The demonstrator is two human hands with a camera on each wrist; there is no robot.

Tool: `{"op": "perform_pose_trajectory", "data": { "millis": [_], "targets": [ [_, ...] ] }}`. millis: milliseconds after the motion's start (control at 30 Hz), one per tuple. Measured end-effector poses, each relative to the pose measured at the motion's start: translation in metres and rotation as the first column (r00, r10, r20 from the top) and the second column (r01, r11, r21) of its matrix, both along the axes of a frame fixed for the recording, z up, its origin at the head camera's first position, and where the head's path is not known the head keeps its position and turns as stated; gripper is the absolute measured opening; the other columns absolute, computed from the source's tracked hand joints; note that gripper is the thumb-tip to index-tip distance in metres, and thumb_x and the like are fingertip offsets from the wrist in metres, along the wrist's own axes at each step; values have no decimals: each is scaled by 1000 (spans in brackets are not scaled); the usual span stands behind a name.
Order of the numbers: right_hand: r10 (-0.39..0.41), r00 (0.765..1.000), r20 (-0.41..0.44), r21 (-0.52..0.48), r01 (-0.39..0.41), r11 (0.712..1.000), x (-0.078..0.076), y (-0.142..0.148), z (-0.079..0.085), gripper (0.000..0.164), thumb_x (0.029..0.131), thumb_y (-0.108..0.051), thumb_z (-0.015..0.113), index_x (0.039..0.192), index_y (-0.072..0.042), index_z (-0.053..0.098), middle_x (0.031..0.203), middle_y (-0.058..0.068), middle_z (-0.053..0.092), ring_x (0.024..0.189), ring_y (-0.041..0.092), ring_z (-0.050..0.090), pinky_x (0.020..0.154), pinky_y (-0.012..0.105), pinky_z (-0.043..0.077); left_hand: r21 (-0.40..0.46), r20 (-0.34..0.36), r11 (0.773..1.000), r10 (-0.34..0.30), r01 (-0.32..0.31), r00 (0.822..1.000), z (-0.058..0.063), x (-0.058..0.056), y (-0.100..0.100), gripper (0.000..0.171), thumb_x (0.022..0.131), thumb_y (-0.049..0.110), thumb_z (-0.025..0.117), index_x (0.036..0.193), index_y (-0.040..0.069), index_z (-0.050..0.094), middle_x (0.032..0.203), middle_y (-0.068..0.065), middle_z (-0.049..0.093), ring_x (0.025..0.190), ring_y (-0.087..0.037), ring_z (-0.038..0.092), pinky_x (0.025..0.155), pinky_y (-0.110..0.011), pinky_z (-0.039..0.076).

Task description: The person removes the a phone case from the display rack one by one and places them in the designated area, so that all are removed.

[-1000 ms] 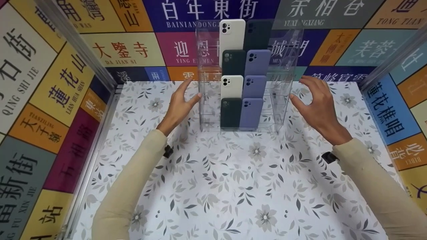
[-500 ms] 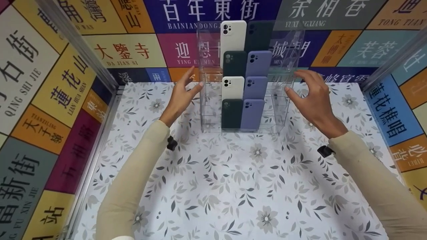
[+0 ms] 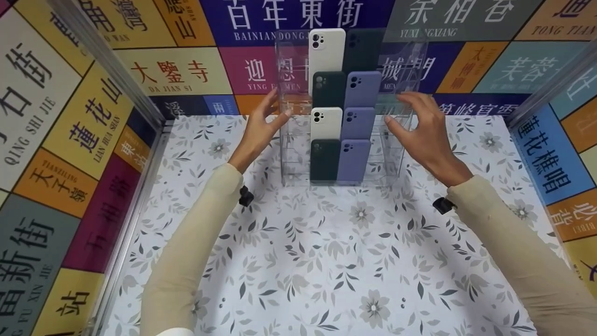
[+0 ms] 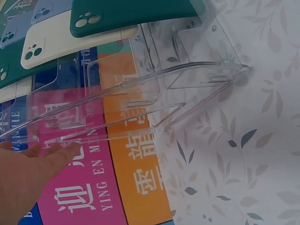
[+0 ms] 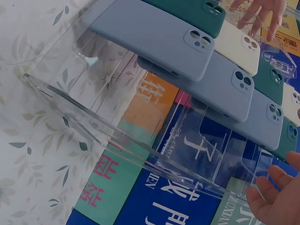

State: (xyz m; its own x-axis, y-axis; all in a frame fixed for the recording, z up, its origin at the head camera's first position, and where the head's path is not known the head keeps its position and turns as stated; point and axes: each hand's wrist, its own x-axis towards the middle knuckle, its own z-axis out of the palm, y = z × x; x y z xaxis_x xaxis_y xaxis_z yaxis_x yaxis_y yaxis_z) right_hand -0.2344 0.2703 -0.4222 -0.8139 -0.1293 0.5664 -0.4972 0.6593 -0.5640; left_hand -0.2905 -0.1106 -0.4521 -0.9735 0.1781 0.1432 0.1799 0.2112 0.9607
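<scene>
Running along the far left, a side wall of coloured panels carries Chinese characters over Latin lettering. Right of it, a beige left sleeve reaches forward over a white tabletop patterned with grey leaves and flowers, a small black device at its cuff. The left hand stands at the left side of a clear tiered display stand, its thumb spread apart from its fingers; whether the fingertips touch the plastic I cannot tell. The stand is upright near the back wall, holding two columns of phone cases in four stepped rows, camera cut-outs at the top. In the left column, from the top, come a white case, a dark green case, another white case and another dark green case. The right column has one more dark green case above three lavender cases. At the stand's right side is the right hand, thumb and fingers apart and slightly bent, just beside or against the rim; contact is unclear. Its beige right sleeve extends toward the lower right, and a second panelled wall closes the far right.
</scene>
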Motion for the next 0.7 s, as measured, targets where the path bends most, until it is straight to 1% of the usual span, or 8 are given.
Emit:
{"op": "perform_pose_trajectory", "data": {
  "millis": [133, 300, 400, 500, 567, 633, 700],
  "targets": [
    [8, 1000, 17, -1, -8, 1000, -1, -5, -4, 48, 100, -15, 83, 142, 4, 69, 146, 24, 65, 141, 40, 57, 118, 60, 44, 31, 24, 1000, -1, 0, 1000, -5, -2, 3, 80, 108, 30, 73, 175, 13, 32, 171, -9, 48, 145, -26, 56, 116, -42, 52],
    [21, 999, 24, -2, -21, 1000, -1, -11, -10, 47, 101, -16, 82, 141, 5, 69, 145, 25, 65, 140, 40, 58, 119, 59, 44, 56, 54, 998, 7, -10, 999, -8, -4, 4, 84, 108, 34, 73, 176, 15, 28, 174, -11, 43, 147, -26, 54, 118, -40, 49],
    [29, 999, 36, -4, -28, 1000, -1, -14, -14, 47, 101, -16, 82, 141, 4, 69, 144, 25, 65, 139, 39, 59, 117, 59, 45, 68, 63, 998, 16, -20, 998, -10, -6, 5, 83, 109, 34, 72, 177, 20, 27, 174, -11, 43, 149, -27, 54, 119, -41, 49],
    [31, 999, 44, -3, -31, 1000, 1, -17, -19, 47, 101, -16, 83, 142, 3, 69, 144, 23, 66, 138, 38, 60, 116, 59, 46, 56, 70, 998, 33, -37, 997, -12, -8, 6, 80, 109, 33, 71, 177, 29, 27, 173, -8, 45, 149, -26, 54, 119, -43, 49],
    [33, 998, 49, -5, -33, 999, 1, -18, -22, 47, 101, -17, 83, 142, 2, 70, 144, 22, 66, 138, 37, 60, 117, 59, 46, 50, 64, 998, 41, -44, 997, -13, -9, 6, 79, 110, 33, 70, 177, 32, 27, 172, -8, 46, 149, -27, 54, 119, -46, 50],
    [37, 998, 54, -8, -37, 999, 2, -19, -26, 47, 100, -16, 83, 142, 2, 70, 144, 21, 66, 138, 37, 60, 117, 59, 46, 56, 65, 998, 38, -41, 997, -13, -10, 7, 78, 111, 33, 68, 176, 34, 26, 173, -7, 46, 149, -27, 55, 118, -50, 50],
    [41, 997, 63, -10, -41, 999, 3, -20, -29, 48, 100, -16, 83, 142, 2, 70, 144, 21, 66, 138, 37, 60, 117, 59, 46, 74, 66, 997, 27, -32, 997, -14, -11, 6, 78, 111, 35, 67, 177, 34, 26, 173, -7, 45, 148, -28, 55, 118, -54, 50]
  ]
}}
